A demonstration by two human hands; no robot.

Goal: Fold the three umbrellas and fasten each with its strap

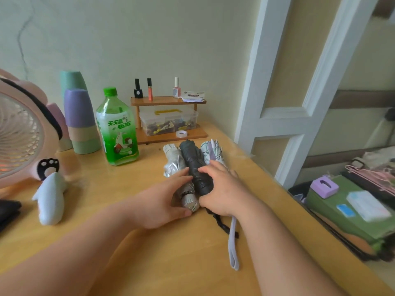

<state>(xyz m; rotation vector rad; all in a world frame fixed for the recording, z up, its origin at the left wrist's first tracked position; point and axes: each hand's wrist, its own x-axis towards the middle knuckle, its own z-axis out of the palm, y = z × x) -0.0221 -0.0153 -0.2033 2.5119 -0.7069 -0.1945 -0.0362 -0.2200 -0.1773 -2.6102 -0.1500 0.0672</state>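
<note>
Umbrellas: I saw three folded umbrellas lying side by side and touching near the far right of the table (pixel 128 242), their tips toward the wall.
Silver umbrella (pixel 174 162): it lay on the left of the row, its metal handle end pointing at me.
Black umbrella (pixel 192 163): it lay in the middle, pressed between the other two, and its dark wrist cord (pixel 221 224) trailed toward me past the wrist.
Leaf-patterned umbrella (pixel 211 151): it lay on the right, mostly under the hand, with its lilac wrist loop (pixel 233 244) stretched flat on the table.
Left hand (pixel 164 201): it lay against the silver umbrella's handle, with the fingers straight along its left side and the thumb by the handle end.
Right hand (pixel 222 189): it rested flat over the black and patterned umbrellas, with the fingers spread and fairly straight and the thumb on the black cloth.
Straps: I could not tell from this view whether any strap was fastened.
Left of the umbrellas: a green bottle (pixel 116 129) stood upright, with stacked cups (pixel 80 122) just beside it and a pink fan (pixel 19 135) at the edge.
Plush toy (pixel 51 195): it lay in front of the fan.
Behind the umbrellas: a small wooden shelf (pixel 168 101) stood against the wall and carried little bottles. A clear box (pixel 168 120) sat beneath them, with a tape roll (pixel 181 133) beside it.
</note>
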